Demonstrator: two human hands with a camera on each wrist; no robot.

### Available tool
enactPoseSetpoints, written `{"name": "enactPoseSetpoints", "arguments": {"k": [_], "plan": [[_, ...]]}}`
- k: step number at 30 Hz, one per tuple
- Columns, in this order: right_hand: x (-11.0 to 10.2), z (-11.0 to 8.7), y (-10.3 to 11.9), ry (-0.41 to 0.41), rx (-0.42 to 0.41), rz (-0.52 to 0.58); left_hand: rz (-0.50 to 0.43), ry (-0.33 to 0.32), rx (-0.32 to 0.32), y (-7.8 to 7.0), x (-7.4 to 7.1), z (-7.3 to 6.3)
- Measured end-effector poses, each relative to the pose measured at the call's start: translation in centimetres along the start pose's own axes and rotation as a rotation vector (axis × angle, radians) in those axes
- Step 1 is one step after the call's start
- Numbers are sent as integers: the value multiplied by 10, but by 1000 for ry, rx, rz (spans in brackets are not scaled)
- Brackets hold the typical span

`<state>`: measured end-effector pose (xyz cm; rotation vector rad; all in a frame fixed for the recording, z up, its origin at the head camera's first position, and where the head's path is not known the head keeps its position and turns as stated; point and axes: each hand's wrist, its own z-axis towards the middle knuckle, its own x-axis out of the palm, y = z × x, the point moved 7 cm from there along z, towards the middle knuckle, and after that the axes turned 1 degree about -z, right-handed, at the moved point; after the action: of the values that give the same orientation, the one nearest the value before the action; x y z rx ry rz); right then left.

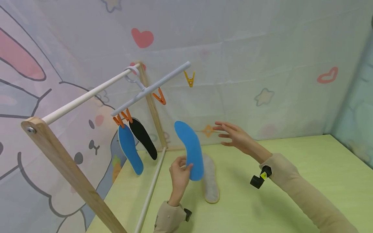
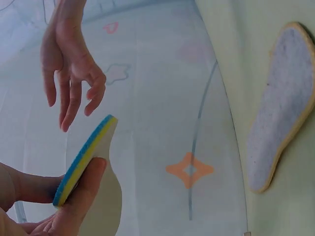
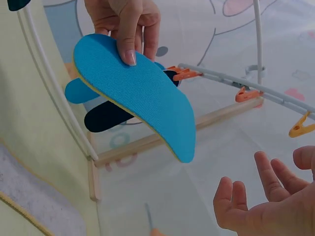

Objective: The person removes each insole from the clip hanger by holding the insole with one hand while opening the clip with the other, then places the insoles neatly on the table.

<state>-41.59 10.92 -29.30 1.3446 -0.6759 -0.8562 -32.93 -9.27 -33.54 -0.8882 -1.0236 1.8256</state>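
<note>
My left hand [image 1: 179,174] pinches a blue insole [image 1: 190,145] by its lower end, thumb on the blue face, and holds it raised above the table. The left wrist view shows the insole's yellow edge and pale underside [image 2: 106,196]. My right hand [image 1: 237,137] hovers to the right of the insole, fingers loosely spread and touching nothing. A grey fuzzy insole [image 1: 211,184] with a tan edge lies on the table. From the pale hanger bar [image 1: 166,79] hang another blue insole [image 1: 129,149] and a black insole [image 1: 142,137], each held by orange clips [image 1: 118,120].
A wooden rack [image 1: 70,171] stands at the left, its white top rod [image 1: 90,94] carrying the hanger's hook. An orange clip [image 1: 159,96] and a yellow clip [image 1: 190,79] hang from the bar without insoles. Behind the pale green table [image 1: 291,161] is a printed cloth [image 1: 247,48].
</note>
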Motion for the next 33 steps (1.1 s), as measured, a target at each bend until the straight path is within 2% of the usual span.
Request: {"name": "enactPoseSetpoints", "arguments": {"k": [6,13,22,28,33], "plan": [[-5,-3,-6,-2,13,8,-9,57,-86,6,4,0],[-7,-8,-12,-4,18,24,-67,110,-123,8,7,0],[-10,-20,-14,-41,20,24,-76,177,-211,17,9,-4],[-11,-34,-11,-108,2,4,-91,223,-210,18,8,-6],[-9,-47,-5,-169,-58,-64,-100,267,-214,18,7,-9]]}}
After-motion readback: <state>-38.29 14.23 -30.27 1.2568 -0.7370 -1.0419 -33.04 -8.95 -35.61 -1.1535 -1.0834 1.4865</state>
